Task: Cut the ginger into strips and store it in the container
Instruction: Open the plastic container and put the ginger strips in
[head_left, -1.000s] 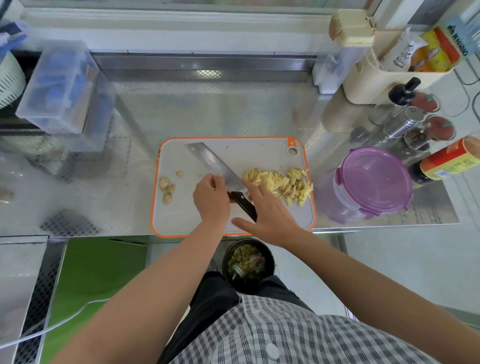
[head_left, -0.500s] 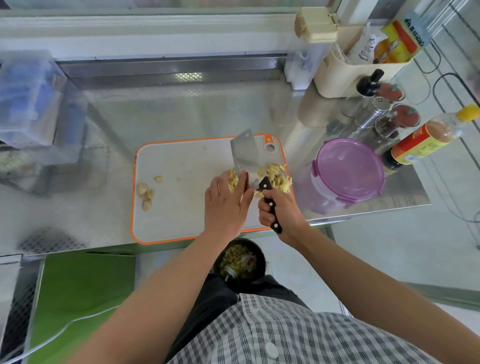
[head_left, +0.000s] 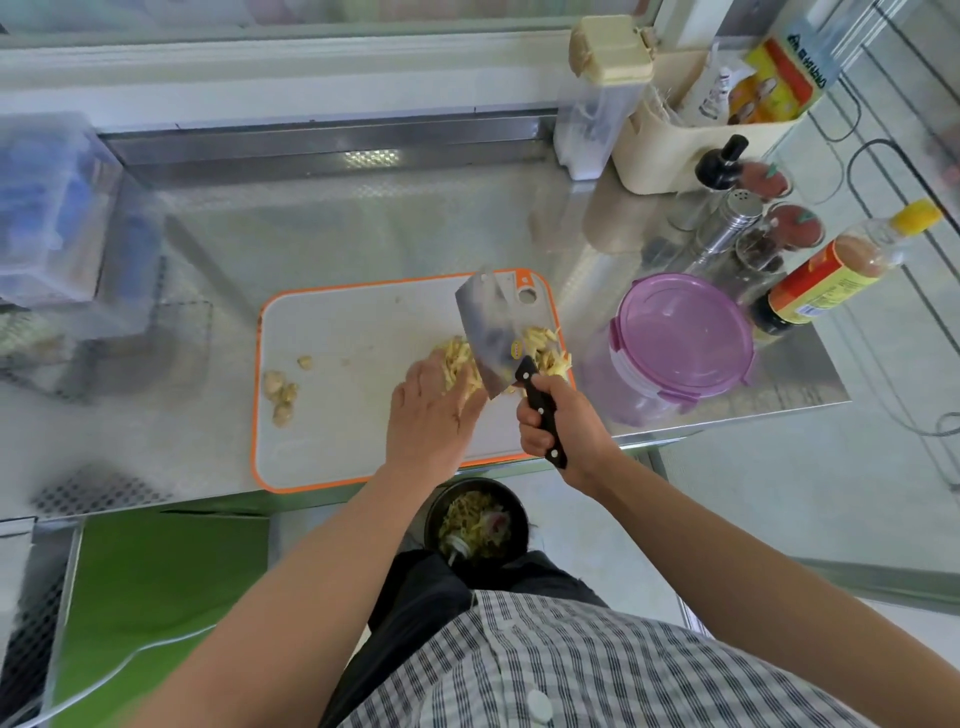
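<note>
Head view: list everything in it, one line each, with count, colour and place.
counter: one, steel, under everything
cutting board: one, white with orange rim, counter centre
ginger strips: one pile, pale yellow, board's right end
ginger scraps: a few, beige, board's left side
cleaver: one, steel blade, black handle, amid the strips
container: one, clear with purple lid, right of board
sauce bottle: one, red-yellow label, yellow cap, far right
caddy: one, cream, back right
bin: one, black, below the counter edge
left hand: one, flat on the strips
right hand: one, grips the cleaver handle
</note>
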